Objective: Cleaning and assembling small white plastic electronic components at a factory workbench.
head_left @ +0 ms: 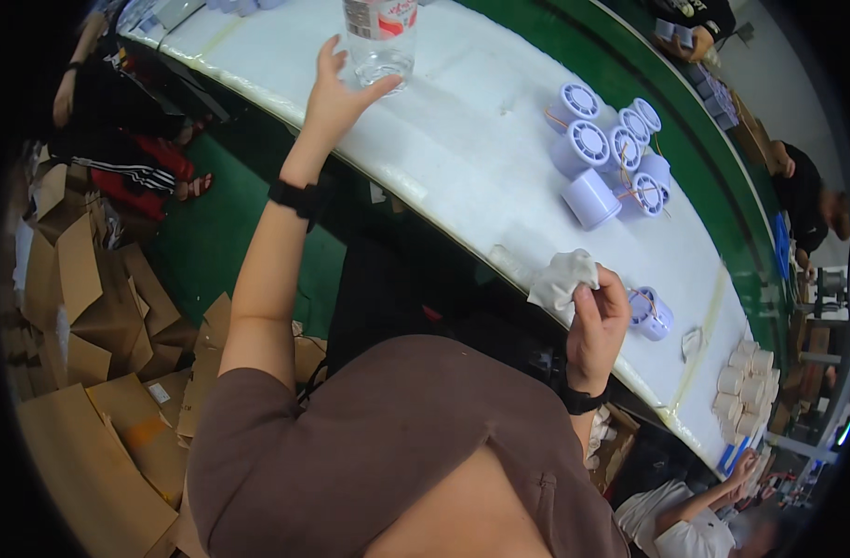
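My left hand [335, 104] reaches over the far part of the white table, thumb and fingers spread wide. It is beside a clear plastic bottle [384, 46] with a red and white label; the thumb overlaps the bottle's base, and I cannot tell whether it touches. In my right hand [602, 327], a crumpled white cloth [562, 283] is pinched between thumb and fingers above the near table edge. Just right of that hand lies a lavender cylindrical part [651, 313] with a slotted round end. Several similar lavender parts [592, 200] with thin orange wires are clustered farther back.
White padding covers the curved table [462, 121]. Stacked cream cups [746, 386] stand at its right end, near a co-worker in a white shirt [681, 521]. Open cardboard boxes [99, 307] pile up at left. More people work across the green floor strip [611, 70].
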A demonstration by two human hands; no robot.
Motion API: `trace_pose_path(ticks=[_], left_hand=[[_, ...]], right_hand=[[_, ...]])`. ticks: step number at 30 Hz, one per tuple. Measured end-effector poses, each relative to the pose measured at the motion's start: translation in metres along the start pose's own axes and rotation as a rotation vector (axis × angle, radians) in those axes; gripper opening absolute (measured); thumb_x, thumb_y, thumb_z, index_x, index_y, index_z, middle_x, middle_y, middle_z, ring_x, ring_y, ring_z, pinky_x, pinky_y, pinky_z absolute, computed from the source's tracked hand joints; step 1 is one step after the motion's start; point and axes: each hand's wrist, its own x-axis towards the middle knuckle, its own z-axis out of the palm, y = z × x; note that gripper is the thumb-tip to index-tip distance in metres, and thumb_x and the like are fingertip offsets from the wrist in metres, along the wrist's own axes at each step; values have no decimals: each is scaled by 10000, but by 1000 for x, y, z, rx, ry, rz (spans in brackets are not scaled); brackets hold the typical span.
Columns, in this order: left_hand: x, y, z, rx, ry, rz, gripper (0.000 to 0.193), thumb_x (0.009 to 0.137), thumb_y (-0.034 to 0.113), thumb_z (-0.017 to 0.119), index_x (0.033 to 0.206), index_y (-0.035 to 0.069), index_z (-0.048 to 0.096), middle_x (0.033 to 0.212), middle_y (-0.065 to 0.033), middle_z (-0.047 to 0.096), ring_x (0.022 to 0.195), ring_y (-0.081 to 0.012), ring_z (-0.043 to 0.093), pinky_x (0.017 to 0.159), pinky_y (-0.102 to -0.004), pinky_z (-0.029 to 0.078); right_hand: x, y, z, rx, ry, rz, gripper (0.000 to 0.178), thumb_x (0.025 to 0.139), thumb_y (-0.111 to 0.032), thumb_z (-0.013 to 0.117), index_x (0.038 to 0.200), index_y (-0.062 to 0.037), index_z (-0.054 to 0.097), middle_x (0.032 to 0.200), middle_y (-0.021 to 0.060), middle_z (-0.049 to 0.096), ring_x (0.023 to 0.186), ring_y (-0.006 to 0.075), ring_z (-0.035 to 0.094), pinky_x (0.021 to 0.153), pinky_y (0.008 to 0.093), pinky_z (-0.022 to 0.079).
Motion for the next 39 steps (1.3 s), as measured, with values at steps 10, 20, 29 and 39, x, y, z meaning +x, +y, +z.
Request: trace_pose_path(ticks=[10, 20, 29, 39], left_hand=[[-13, 44, -8, 232, -289, 328, 650, 576, 293, 699, 1112, 50, 422, 1050, -148, 495, 1001, -315, 451, 838, -339, 375], [-52, 90, -49, 501, -554, 634, 607, 508, 200, 677, 1079, 144, 477, 941, -87, 481, 889, -250, 460, 765, -344, 365], [-52, 109, -57, 611, -582, 652, 606, 503, 178, 676, 1075, 148, 481, 934, -92, 481, 883, -246, 456, 756, -342, 361], [-50, 126, -57, 698, -585, 741, 622, 485, 175, 692, 1072, 154, 484, 922, -102, 480, 880, -247, 452, 740, -337, 352]], right_hand=[[17, -5, -6, 335, 198, 210, 126, 805, -74, 479, 905, 0, 499, 848, 34, 541, 759, 94, 509, 697, 221, 401], [31, -9, -3, 444, 171, 198, 241, 815, -95, 449, 1024, 24, 459, 990, 96, 534, 874, 156, 538, 770, 286, 427], [29, 2, 6, 445, 151, 224, 159, 816, -85, 471, 950, -12, 513, 923, 73, 562, 841, 138, 545, 721, 267, 440], [30, 10, 9, 456, 186, 213, 179, 820, -87, 458, 987, -23, 459, 927, 72, 554, 800, 142, 551, 715, 263, 449]])
